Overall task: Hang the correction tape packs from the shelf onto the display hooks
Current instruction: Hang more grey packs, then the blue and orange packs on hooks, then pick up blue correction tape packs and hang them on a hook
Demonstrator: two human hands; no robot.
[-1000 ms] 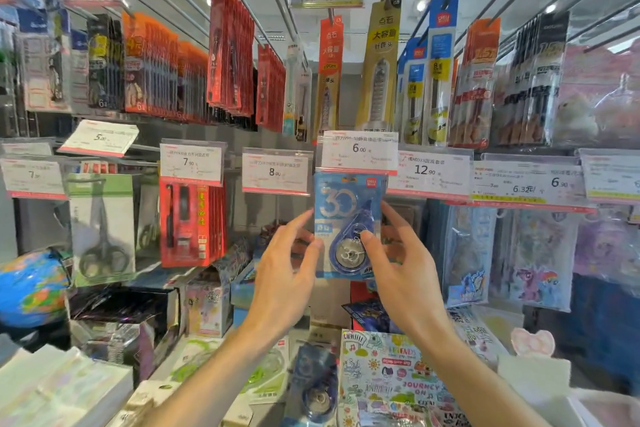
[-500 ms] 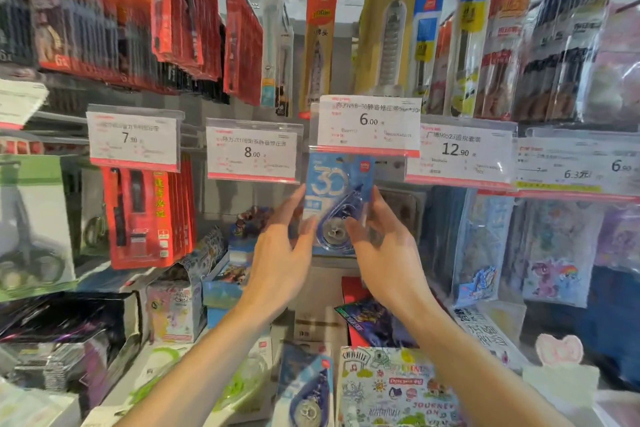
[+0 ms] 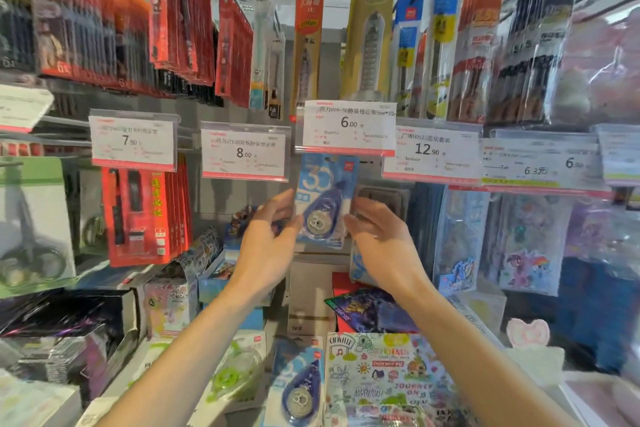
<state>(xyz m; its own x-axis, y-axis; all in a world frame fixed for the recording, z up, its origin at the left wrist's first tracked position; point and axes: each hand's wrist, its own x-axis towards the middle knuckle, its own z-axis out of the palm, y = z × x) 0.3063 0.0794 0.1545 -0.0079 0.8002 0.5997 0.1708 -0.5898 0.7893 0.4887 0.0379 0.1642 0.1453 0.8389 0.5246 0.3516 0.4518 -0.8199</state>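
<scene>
A blue correction tape pack (image 3: 323,204) hangs upright just below the 6.00 price tag (image 3: 346,126), which hides its top and the hook. My left hand (image 3: 268,246) pinches the pack's left edge between thumb and fingers. My right hand (image 3: 384,243) holds the right edge, fingers loosely spread. On the shelf below lie another blue correction tape pack (image 3: 299,388) and a green one (image 3: 239,374).
Red packs (image 3: 145,215) hang left under the 7.90 tag, and the 8.00 tag's (image 3: 244,151) hook looks bare. Clear sleeves of stickers (image 3: 460,239) hang on the right. Boxes and a sticker book (image 3: 384,378) crowd the shelf; pen packs hang overhead.
Both hands have pushed the blue pack up and back under the 6.00 tag. The view has come closer to the hooks, and the fingers have loosened.
</scene>
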